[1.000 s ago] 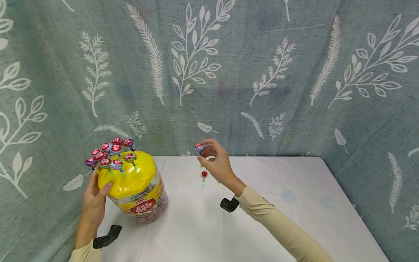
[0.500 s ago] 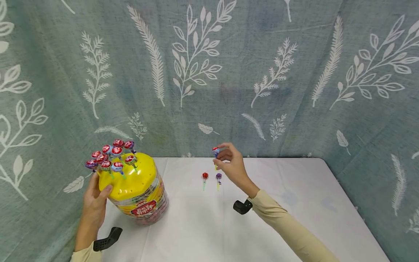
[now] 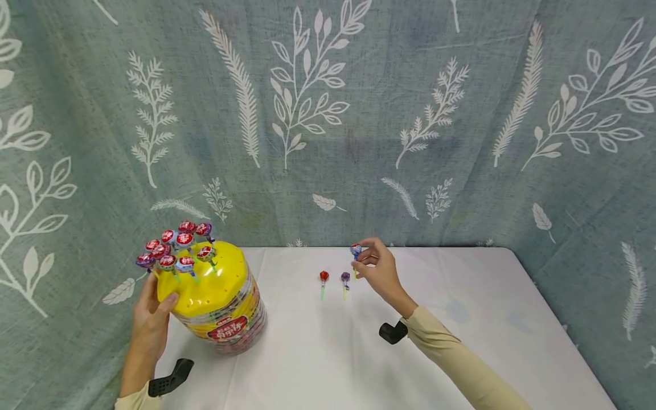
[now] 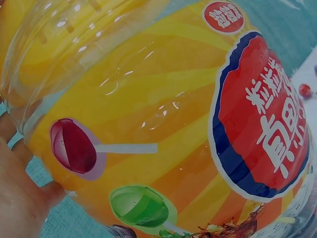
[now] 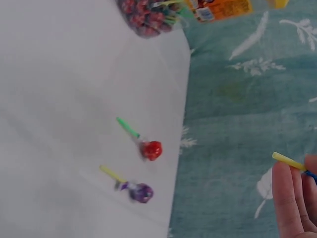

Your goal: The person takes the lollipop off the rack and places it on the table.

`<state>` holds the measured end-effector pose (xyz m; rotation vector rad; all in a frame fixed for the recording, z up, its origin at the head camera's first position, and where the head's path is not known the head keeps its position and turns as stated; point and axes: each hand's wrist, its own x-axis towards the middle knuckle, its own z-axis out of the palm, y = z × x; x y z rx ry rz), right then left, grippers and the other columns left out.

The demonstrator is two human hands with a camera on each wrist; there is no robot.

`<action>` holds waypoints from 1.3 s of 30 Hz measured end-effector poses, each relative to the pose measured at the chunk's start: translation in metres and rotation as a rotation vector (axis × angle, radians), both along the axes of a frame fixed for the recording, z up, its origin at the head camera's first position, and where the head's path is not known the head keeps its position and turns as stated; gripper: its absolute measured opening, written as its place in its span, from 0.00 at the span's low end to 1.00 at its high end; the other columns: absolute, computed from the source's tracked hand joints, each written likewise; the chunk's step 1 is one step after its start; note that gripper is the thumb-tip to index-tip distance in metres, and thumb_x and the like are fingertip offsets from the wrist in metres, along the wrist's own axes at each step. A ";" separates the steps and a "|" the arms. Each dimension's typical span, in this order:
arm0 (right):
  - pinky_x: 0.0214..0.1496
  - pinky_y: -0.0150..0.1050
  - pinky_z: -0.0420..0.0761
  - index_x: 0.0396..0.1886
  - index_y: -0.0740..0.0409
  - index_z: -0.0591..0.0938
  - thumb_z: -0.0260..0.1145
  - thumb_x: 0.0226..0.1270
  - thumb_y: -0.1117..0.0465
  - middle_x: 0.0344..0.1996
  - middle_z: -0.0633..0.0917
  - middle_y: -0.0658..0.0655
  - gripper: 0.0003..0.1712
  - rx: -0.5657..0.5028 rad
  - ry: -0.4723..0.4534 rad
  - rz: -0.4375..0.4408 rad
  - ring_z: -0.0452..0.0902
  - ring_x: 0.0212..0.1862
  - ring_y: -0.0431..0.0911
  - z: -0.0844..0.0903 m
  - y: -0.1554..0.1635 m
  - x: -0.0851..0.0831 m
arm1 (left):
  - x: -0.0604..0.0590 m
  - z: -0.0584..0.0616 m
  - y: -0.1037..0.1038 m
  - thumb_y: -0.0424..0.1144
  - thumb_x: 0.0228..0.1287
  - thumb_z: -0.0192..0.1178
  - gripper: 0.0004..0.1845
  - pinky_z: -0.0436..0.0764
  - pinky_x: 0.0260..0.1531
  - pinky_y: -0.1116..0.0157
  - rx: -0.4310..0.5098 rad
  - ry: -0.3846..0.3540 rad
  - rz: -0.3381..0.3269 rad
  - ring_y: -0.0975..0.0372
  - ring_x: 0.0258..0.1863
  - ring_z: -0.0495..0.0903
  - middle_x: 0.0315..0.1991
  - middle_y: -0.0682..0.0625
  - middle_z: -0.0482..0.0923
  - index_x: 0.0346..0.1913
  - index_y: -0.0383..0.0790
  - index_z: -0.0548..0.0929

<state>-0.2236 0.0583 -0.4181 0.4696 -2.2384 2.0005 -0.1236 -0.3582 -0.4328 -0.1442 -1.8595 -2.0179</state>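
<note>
Right hand shifted rightward toward tabletop's far edge, fingertips pinching blue lollipop above table, just right of red lollipop and purple lollipop; left hand holding tilted jar, fingers curled, near left edge.

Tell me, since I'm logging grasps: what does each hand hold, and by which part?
The right hand pinches a blue-wrapped lollipop near its head, stick pointing down. The left hand holds the tilted lollipop jar at its yellow lid's edge.
</note>
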 end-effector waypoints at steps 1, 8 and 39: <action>0.29 0.49 0.82 0.52 0.74 0.71 0.66 0.53 0.79 0.32 0.77 0.74 0.25 0.004 -0.011 -0.007 0.78 0.34 0.67 -0.003 0.000 0.000 | 0.001 0.000 0.000 0.26 0.66 0.46 0.33 0.69 0.53 0.77 0.001 -0.002 0.002 0.62 0.57 0.65 0.64 0.48 0.60 0.73 0.45 0.55; 0.25 0.46 0.82 0.51 0.68 0.74 0.68 0.50 0.78 0.30 0.78 0.69 0.26 0.051 -0.084 -0.090 0.81 0.31 0.60 -0.053 0.004 -0.025 | 0.004 0.000 -0.002 0.26 0.66 0.46 0.33 0.69 0.54 0.77 0.005 0.005 0.004 0.61 0.59 0.64 0.65 0.47 0.59 0.73 0.45 0.55; 0.19 0.36 0.74 0.45 0.66 0.75 0.65 0.47 0.75 0.19 0.78 0.56 0.21 0.556 -0.239 -0.226 0.73 0.21 0.47 -0.142 -0.003 -0.060 | 0.003 0.001 -0.004 0.28 0.67 0.48 0.33 0.67 0.55 0.77 -0.039 -0.041 0.005 0.61 0.61 0.62 0.67 0.48 0.57 0.73 0.48 0.54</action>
